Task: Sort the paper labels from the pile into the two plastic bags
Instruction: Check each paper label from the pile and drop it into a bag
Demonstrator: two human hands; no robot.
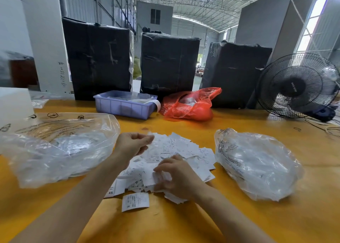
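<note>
1. Yellow wood makes up the surface (pixel 239 125), which runs across the whole lower view and carries everything else.
2. Three big black wrapped bundles (pixel 169 62) stand upright in a row along the far edge, with a black fan (pixel 298 86) just beside the right-hand one.
3. Left plastic bag (pixel 55 147) – clear, printed with dark text, lying with its mouth toward the middle; white labels show through it. It sits just left of the pile.
4. Right plastic bag (pixel 257 163) – clear and crumpled, also with labels inside, lying just right of the pile.
5. Between the two bags lies the pile of paper labels (pixel 184 150), a loose white heap with small printed text; several show "XS". One single label (pixel 135 201) lies apart at the near edge of the heap.
6. Behind the pile, a pale blue tray (pixel 125 106) and a red plastic bag (pixel 189 104) sit side by side in front of the bundles.
7. Left hand (pixel 132 143) is raised over the far left part of the pile, fingers curled, thumb and fingertips pinching the edge of a label.
8. Right hand (pixel 174 176) rests on the near part of the pile, fingers bent down onto the labels; motion blur hides whether its grip has closed on one.
</note>
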